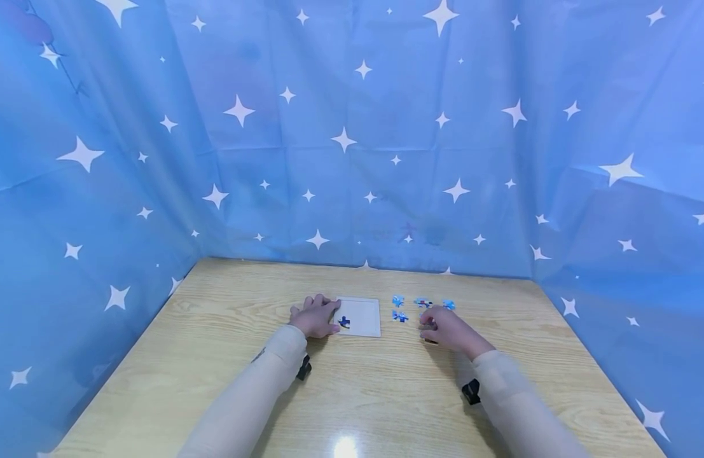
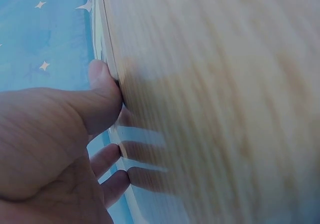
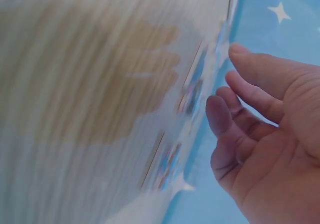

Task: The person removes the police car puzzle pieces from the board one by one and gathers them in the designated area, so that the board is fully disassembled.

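In the head view, a shallow white puzzle tray (image 1: 363, 312) lies on the table with one dark blue jigsaw piece (image 1: 344, 322) in its lower left part. My left hand (image 1: 316, 317) is at the tray's left side, its thumb by the lower corner and its index finger by the upper one. To the right of the tray, my right hand (image 1: 448, 327) hovers low over loose jigsaw pieces, partly covering some. In the right wrist view, the thumb and bent fingers (image 3: 219, 115) stand apart, with nothing between them. Piece edges (image 3: 167, 166) show below the hand.
Several light blue jigsaw pieces lie right of the tray, among them one at the near left (image 1: 400, 316), one at the top (image 1: 423, 302) and one at the far right (image 1: 449, 305). The wooden table (image 1: 352, 381) meets a blue star-patterned curtain (image 1: 352, 191) behind.
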The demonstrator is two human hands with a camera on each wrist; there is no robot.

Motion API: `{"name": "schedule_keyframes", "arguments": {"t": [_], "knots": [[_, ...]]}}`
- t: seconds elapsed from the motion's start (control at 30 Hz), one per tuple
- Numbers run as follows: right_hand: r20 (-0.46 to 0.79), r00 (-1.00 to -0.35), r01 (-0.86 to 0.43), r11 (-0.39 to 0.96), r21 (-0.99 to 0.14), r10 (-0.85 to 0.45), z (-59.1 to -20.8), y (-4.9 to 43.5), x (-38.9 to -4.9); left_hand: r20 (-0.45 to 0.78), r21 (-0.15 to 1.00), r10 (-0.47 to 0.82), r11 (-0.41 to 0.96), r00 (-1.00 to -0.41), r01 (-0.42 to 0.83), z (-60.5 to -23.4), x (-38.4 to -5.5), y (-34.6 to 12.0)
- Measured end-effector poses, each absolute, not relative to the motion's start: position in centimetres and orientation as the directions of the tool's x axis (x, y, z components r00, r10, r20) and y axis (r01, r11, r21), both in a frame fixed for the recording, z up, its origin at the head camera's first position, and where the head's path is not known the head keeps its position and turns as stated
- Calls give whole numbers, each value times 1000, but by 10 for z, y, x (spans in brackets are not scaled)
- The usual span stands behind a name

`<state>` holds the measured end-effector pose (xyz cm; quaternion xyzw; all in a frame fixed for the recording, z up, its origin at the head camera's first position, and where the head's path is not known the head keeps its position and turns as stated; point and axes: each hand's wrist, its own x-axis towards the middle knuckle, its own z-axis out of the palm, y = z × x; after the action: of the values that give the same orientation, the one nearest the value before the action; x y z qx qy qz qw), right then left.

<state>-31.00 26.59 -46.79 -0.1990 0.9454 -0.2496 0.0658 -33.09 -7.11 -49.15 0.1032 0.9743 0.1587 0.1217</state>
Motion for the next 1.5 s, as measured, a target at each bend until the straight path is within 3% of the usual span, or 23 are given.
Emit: {"name": "schedule_keyframes", "arguments": {"t": [0.47, 0.8, 1.07, 1.5], "knots": [[-16, -869, -395, 712, -580, -494, -468, 188, -323, -190, 330, 193, 936, -963, 123, -490, -331, -66], [-45, -844, -414, 703, -578, -534, -471, 145, -326, -182, 324, 185, 939, -966, 118, -495, -336, -66], [-25, -797, -499, 681, -535, -604, -473, 126, -328, -176, 310, 200, 941, -964, 139, -497, -337, -67], [-54, -852, -416, 736, -534, -521, -477, 113, -327, -179, 306, 217, 939, -960, 155, -479, -322, -66]]}}
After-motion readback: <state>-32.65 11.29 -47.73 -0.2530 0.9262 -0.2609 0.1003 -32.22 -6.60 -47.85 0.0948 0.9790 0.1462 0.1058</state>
